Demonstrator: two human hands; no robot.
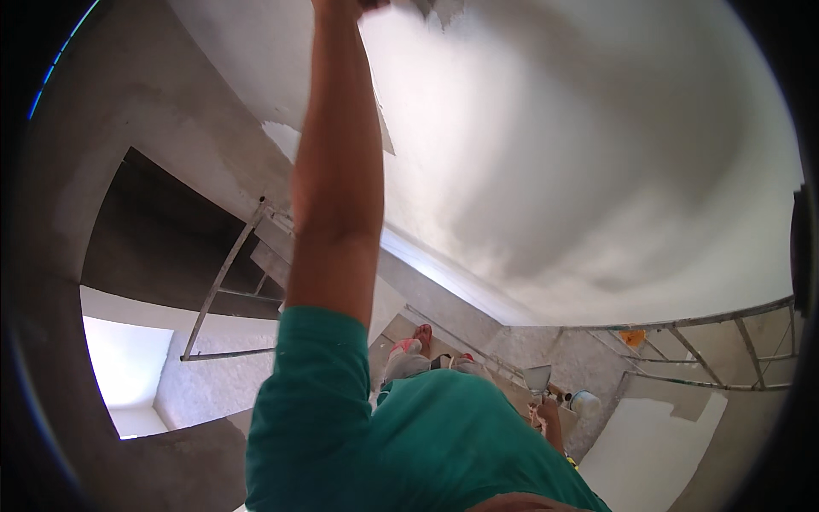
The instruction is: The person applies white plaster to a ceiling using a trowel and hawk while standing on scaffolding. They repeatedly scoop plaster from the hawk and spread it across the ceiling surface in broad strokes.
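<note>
White plastered wall (597,154) | left hand (341,4) raised, grip unclear | right hand (546,411) grips trowel (537,377) | scaffold (230,282) beside

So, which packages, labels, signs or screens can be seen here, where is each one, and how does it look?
No labels, signs or screens show.
White bucket: low right, beside the right hand; round, the nearest thing to a package.
Orange object: on the metal scaffold at right; small, too blurred to identify.
</note>
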